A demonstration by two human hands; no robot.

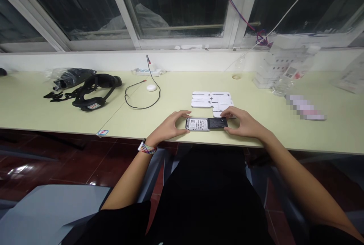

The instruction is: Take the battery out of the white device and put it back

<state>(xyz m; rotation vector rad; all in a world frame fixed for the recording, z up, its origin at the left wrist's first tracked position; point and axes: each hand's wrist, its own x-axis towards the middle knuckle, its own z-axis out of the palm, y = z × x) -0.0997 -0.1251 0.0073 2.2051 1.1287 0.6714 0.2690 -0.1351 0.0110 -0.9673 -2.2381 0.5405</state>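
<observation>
Near the table's front edge, my left hand [170, 126] has its thumb and fingers around the left end of a small flat device [197, 124]. Its inside faces up and shows a white printed label. My right hand [243, 124] pinches the right end of a black flat battery [217, 123] between thumb and fingers. The battery's left end meets or overlaps the device's right end; I cannot tell which. Just behind my hands lie several white rounded covers or devices [201, 102] with black line marks, and a smaller white piece [224, 103] rests on them.
A black headset [98, 91] lies at the left beside a plastic bag [74, 77]. A black cable [142, 107] curls near a round white puck [151, 88] and a power strip [148, 72]. To the right stand stacked white boxes [269, 71], a clear bottle [282, 85] and a tape roll [236, 77].
</observation>
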